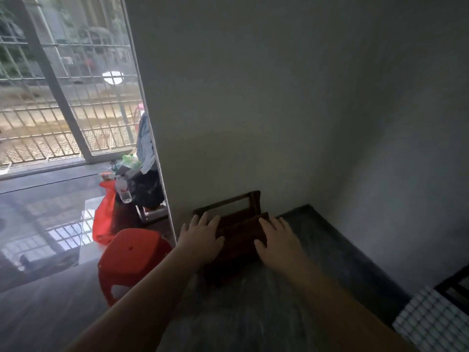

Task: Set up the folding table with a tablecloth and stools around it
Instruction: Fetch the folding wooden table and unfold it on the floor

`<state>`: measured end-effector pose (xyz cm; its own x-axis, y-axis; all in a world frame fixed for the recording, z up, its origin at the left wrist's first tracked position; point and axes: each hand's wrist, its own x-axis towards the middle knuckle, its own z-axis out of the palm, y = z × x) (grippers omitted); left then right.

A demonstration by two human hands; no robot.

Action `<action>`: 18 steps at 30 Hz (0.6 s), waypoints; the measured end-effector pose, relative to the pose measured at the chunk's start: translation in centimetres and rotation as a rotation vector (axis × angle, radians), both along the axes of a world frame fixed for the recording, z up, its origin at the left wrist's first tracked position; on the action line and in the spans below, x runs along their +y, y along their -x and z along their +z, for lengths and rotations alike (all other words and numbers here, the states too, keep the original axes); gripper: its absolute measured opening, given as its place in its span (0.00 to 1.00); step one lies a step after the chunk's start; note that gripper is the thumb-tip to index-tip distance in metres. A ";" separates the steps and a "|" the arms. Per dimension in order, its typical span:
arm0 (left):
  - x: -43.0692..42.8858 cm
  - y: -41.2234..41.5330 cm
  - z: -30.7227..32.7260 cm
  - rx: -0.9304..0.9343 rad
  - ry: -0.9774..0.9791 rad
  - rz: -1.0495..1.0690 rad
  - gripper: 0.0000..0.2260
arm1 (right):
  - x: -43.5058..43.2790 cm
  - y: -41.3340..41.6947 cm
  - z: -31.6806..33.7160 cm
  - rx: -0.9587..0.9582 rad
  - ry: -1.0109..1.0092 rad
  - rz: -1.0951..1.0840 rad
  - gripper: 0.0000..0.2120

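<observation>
A dark brown wooden stool [238, 235] stands on the floor against the white wall [253, 110], its frame partly showing behind its top. My left hand [200, 237] lies on the stool's left side with fingers spread over the edge. My right hand [276, 240] presses on its right side, thumb against the top. Both hands seem to hold the stool between them. A red plastic stool [132, 260] stands just left of my left forearm, near the wall's corner.
A red plastic bag [104, 214], a clear bottle [123, 189] and dark bags sit piled by the balcony doorway at the left. Barred glass doors [63, 97] lie beyond. A white-patterned object [431, 318] is at the lower right. The floor is dark and glossy.
</observation>
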<state>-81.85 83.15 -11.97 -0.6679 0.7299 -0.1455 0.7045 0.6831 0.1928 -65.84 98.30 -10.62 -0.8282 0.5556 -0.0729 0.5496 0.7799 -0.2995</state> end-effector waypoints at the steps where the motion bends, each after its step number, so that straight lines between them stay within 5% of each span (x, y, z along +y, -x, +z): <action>1: 1.2 1.2 -0.3 -0.016 0.013 -0.002 0.31 | 1.3 1.3 -0.4 -0.011 0.008 0.004 0.31; 18: 29.4 19.3 -12.2 -0.205 0.179 0.249 0.30 | 34.5 24.1 -12.9 -0.194 0.128 0.253 0.32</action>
